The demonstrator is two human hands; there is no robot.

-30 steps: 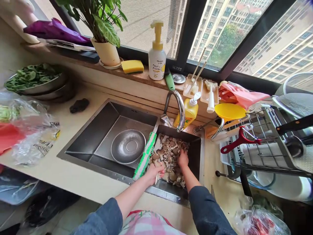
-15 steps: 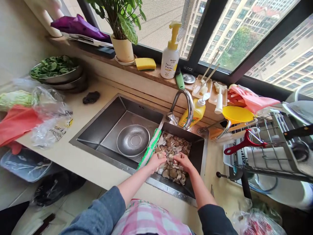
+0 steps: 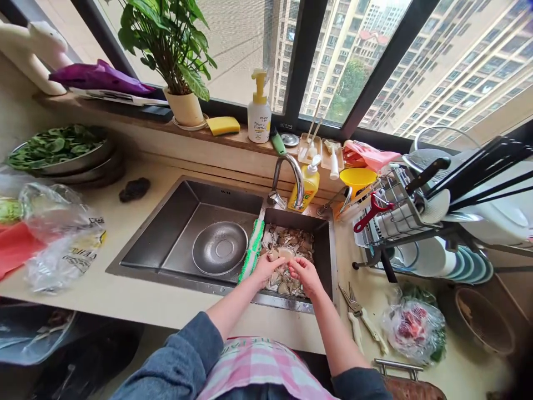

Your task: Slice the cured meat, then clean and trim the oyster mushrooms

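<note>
Both hands are over the smaller right-hand sink basin (image 3: pixel 323 233), where many mushroom pieces (image 3: pixel 293 240) lie in a wet heap. Between my fingers is a pale mushroom (image 3: pixel 285 253). My left hand (image 3: pixel 267 268) pinches its left side, and my right hand (image 3: pixel 306 273) closes on its right edge. Beside my left wrist, a green-and-white cloth strip (image 3: pixel 252 251) drapes over the divider between the basins. A round metal strainer basket (image 3: pixel 220 248) rests in the larger left basin (image 3: pixel 166 239). The chrome faucet (image 3: pixel 287 178) arches above the mushrooms.
A yellow soap bottle (image 3: pixel 305 188) stands behind the faucet. To the right are a dish rack (image 3: pixel 387 222), kitchen scissors (image 3: pixel 362 316) and a plastic-wrapped bundle (image 3: pixel 414 328). Leafy greens fill a bowl (image 3: pixel 62 150) at left, near a crumpled plastic bag (image 3: pixel 62 233). A potted plant (image 3: pixel 183 108) sits on the sill.
The camera view has swung right, bringing the scissors and more of the rack into sight. My hands stay over the mushrooms, and a larger pale piece now shows between my fingers.
</note>
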